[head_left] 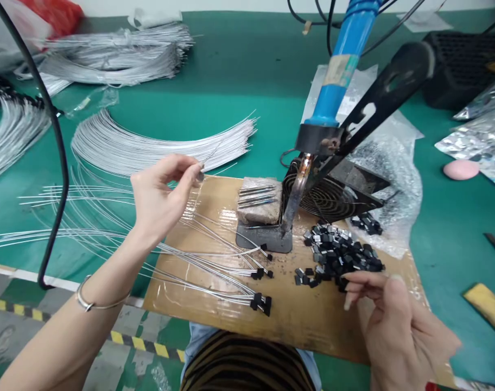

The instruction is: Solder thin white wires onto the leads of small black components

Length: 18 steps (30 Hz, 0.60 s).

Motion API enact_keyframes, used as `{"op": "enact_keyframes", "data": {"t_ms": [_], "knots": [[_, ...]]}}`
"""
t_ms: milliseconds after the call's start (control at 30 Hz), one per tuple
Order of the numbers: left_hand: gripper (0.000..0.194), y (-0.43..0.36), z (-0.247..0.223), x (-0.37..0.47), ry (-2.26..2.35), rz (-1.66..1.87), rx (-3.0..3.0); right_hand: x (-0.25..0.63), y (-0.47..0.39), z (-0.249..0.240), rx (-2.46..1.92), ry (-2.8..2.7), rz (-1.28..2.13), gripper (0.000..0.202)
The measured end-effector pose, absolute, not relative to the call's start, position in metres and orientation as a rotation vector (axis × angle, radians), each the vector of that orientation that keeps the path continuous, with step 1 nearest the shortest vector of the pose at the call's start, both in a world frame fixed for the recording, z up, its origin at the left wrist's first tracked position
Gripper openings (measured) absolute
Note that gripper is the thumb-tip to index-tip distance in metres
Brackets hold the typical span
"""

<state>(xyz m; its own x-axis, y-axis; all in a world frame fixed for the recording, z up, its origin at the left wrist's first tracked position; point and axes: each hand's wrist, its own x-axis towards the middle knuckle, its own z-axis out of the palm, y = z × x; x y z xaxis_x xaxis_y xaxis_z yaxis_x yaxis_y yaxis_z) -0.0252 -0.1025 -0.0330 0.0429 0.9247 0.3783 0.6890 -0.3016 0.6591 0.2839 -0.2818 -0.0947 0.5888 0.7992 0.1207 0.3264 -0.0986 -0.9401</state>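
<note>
My left hand point(166, 187) is raised over the left edge of the brown board, thumb and forefinger pinched on a thin wire point(213, 154) that slants up and away. Behind it lies a fanned bundle of white wires point(158, 144). My right hand point(394, 320) is at the right of the board, fingers stretched and apart, with no held thing visible. Its fingertips are at the near edge of a heap of small black connectors point(341, 252). Several finished-looking white wires with black connectors point(260, 303) on their ends lie across the board between my hands.
A blue-handled soldering iron point(337, 81) hangs tip down from a black bracket point(388, 89) above the board point(312, 320). Below it are a grey block with metal rods point(258, 214) and a black fan point(329, 193). A black cable point(60, 146) arches at left; bubble wrap point(402, 179) lies right.
</note>
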Motion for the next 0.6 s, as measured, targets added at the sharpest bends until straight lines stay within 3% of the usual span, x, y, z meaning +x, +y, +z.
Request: {"op": "enact_keyframes", "data": {"t_ms": [167, 333, 467, 600], "knots": [[0.016, -0.141, -0.005, -0.027, 1.583, 0.916, 2.060, 0.263, -0.280, -0.070, -1.655, -0.926, 0.616, 0.031], [0.022, -0.170, -0.006, -0.022, 1.086, 0.386, 1.739, 0.236, -0.282, -0.062, -1.439, -0.956, 1.230, 0.025], [0.024, -0.183, -0.022, -0.010, 1.052, 0.368, 1.677, 0.215, -0.274, -0.064, -1.323, -0.994, 1.468, 0.021], [0.022, -0.190, -0.029, -0.006, 1.055, 0.378, 1.709, 0.206, -0.265, -0.064, -1.334, -0.963, 1.451, 0.026]]}}
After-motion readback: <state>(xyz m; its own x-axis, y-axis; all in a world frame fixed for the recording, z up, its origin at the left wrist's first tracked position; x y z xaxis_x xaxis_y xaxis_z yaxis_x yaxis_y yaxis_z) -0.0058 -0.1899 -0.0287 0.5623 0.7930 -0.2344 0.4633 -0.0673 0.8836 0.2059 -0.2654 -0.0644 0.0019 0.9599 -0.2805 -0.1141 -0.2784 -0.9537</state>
